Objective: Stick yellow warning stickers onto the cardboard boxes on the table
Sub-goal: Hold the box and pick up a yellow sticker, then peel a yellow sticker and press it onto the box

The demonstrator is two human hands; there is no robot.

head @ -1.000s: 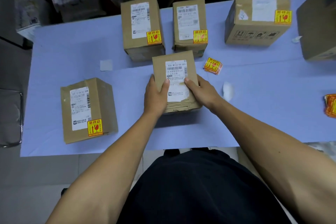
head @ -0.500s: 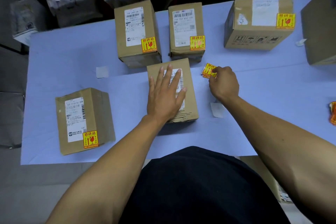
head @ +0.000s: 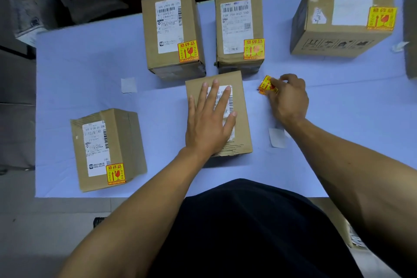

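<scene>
Fingers of the left hand (head: pixel 208 124) lie flat on the unlabelled box (head: pixel 244 117); the right hand (head: pixel 287 98) curls onto the sticker stack (head: pixel 264 86), apparently pinching one. Four stickered boxes (head: pixel 173 34) stand around; this box remains.

Dim, even overhead light; the table (head: pixel 90 70) reads bluish, the upper background nearly black. Soft shadows under the boxes. Wide-angle bending and slight blur toward the edges.
</scene>
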